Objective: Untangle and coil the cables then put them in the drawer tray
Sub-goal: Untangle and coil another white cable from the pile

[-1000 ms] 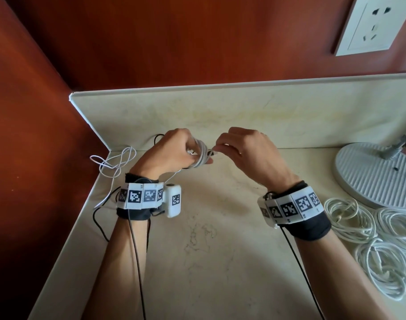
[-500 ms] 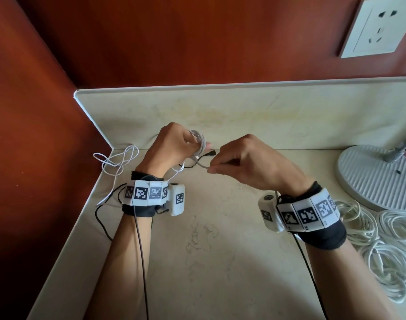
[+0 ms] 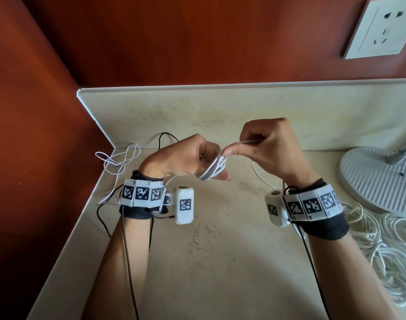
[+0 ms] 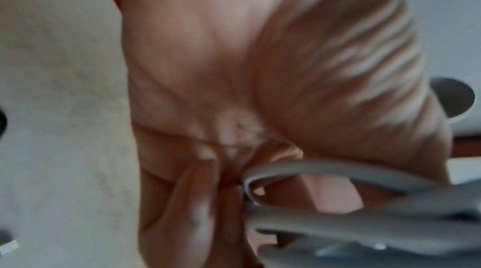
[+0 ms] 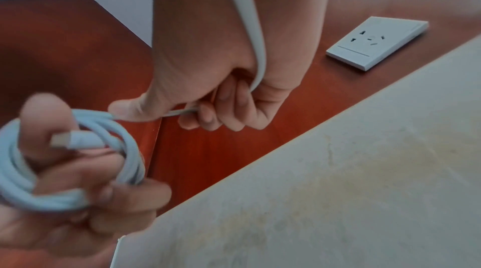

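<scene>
My left hand (image 3: 183, 158) gripped the white cable coil (image 3: 214, 167) wound round its fingers, above the countertop (image 3: 197, 262). Right hand (image 3: 266, 146) pinched the cable's free strand just beside the coil.

the head view looks steeply down from above at both hands over the bench (image 3: 204, 262), facing the corner wall. the left wrist view sits very near the left palm (image 4: 234, 66), blurred. the right wrist view looks along the right hand (image 5: 208, 56); it shares the wall socket (image 5: 377, 43) with the head view.
</scene>
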A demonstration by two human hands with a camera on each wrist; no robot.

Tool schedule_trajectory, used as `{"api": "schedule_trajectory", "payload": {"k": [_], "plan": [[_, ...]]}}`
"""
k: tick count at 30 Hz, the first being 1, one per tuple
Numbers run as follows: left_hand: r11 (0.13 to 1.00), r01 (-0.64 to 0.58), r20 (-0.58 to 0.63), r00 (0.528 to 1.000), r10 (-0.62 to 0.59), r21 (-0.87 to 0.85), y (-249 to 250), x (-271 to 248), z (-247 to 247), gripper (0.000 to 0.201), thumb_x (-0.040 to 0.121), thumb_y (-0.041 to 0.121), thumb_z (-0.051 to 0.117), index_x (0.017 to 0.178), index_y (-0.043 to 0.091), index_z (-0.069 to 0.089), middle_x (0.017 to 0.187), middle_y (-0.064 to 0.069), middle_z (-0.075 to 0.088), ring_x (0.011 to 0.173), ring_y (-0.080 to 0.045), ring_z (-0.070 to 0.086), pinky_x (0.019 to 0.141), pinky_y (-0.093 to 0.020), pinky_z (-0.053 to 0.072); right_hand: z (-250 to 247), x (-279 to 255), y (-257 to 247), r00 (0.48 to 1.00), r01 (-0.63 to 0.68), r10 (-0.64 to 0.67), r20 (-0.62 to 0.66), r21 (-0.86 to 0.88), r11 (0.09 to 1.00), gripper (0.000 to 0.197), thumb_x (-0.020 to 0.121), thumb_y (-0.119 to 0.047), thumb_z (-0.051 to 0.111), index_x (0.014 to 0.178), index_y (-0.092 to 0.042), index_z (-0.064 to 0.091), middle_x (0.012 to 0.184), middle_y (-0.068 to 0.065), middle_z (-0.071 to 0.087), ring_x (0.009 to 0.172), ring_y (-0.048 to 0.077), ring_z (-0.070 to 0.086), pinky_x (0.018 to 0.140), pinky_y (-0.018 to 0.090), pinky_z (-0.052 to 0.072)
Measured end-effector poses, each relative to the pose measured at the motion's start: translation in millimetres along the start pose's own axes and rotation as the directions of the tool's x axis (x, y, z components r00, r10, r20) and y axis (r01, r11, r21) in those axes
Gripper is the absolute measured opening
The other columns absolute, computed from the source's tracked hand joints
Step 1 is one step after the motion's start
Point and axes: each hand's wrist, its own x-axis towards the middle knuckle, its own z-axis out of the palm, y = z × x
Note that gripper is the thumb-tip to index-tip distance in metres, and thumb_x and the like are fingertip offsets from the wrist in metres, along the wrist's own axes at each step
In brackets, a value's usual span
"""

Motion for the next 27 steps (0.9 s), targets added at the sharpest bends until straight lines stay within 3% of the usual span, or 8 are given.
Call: {"api": "schedule_trajectory", "payload": {"k": [3,6,9,12,16,21,25,27], "plan": [[0.993,-0.085,0.054,0.995,0.089,-0.076,9,-3,5,0.010,0.085,0.013,0.080,0.083,0.003,0.077,0.089,-0.003,0.079,0.090,-0.031,0.072,0.082,-0.035,0.056,6,-1,2,1.000,0.019,-0.021,0.010,0.173,0.985,0.046,0.081,-0.046,0.083,0.065,-0.005,0.069,0.063,0.007,0.061,0.056,0.023,0.053,0.052,0.036,0.039],[0.982,-0.121,-0.009,0.993,0.121,-0.147,10,-2,5,0.042,0.083,0.020,0.076,0.093,-0.020,0.068,0.087,0.005,0.080,0.085,-0.012,0.071,0.075,-0.017,0.050,11,-2,1,0.997,0.037,-0.052,0.049,0.266,0.963,0.020,0.097,-0.019,0.069,0.083,-0.005,0.069,0.079,-0.003,0.065,0.069,0.006,0.062,0.066,0.021,0.046],[0.970,-0.193,-0.146,0.974,0.171,-0.149,3,-4,1,0.030,0.089,0.002,0.074,0.094,-0.025,0.062,0.081,0.003,0.077,0.087,-0.007,0.074,0.076,-0.013,0.050,12,0,2,0.998,0.029,-0.040,0.055,0.197,0.980,0.014,0.105,-0.010,0.058,0.098,-0.003,0.067,0.087,-0.011,0.060,0.073,-0.001,0.057,0.071,0.013,0.040],[0.954,-0.253,-0.228,0.950,0.214,-0.160,1,-5,-4,0.008,0.088,-0.003,0.076,0.090,-0.003,0.068,0.095,-0.009,0.075,0.103,-0.014,0.074,0.077,-0.016,0.051,17,0,3,0.999,-0.040,0.039,0.008,0.172,0.984,0.018,0.108,-0.012,0.055,0.099,-0.004,0.067,0.079,-0.015,0.055,0.063,0.003,0.044,0.063,0.020,0.035],[0.952,-0.295,-0.287,0.921,0.263,-0.075,10,-2,-1,0.012,0.078,0.031,0.083,0.090,0.029,0.082,0.113,-0.015,0.054,0.103,-0.017,0.059,0.081,-0.030,0.050,30,0,5,0.996,-0.065,0.076,-0.051,0.188,0.980,0.026,0.108,-0.022,0.056,0.091,-0.010,0.072,0.065,-0.003,0.054,0.056,0.022,0.041,0.053,0.037,0.036],[0.890,-0.442,-0.358,0.853,0.380,-0.109,12,4,7,0.041,0.086,0.051,0.075,0.099,0.013,0.080,0.131,-0.009,0.058,0.112,-0.012,0.060,0.086,-0.028,0.050,41,-1,1,0.997,-0.041,0.052,-0.059,0.165,0.985,0.032,0.108,-0.018,0.056,0.083,-0.005,0.071,0.064,0.004,0.060,0.056,0.022,0.043,0.054,0.034,0.036],[0.843,-0.482,-0.468,0.817,0.335,-0.238,9,9,12,0.060,0.086,0.065,0.066,0.100,0.009,0.080,0.110,0.004,0.062,0.077,-0.002,0.056,0.069,-0.018,0.041,43,-1,-4,0.998,0.039,-0.038,-0.045,0.025,0.999,0.022,0.110,-0.014,0.051,0.100,-0.004,0.067,0.068,-0.002,0.043,0.060,0.017,0.033,0.058,0.031,0.031],[0.849,-0.472,-0.540,0.790,0.290,-0.235,7,12,11,0.080,0.084,0.067,0.065,0.105,-0.010,0.073,0.095,0.017,0.067,0.075,0.002,0.058,0.068,-0.015,0.041,45,-3,-6,0.999,0.053,-0.053,0.004,-0.041,0.998,0.018,0.110,-0.012,0.048,0.118,-0.005,0.063,0.076,-0.005,0.043,0.064,0.019,0.033,0.059,0.035,0.038]]}}
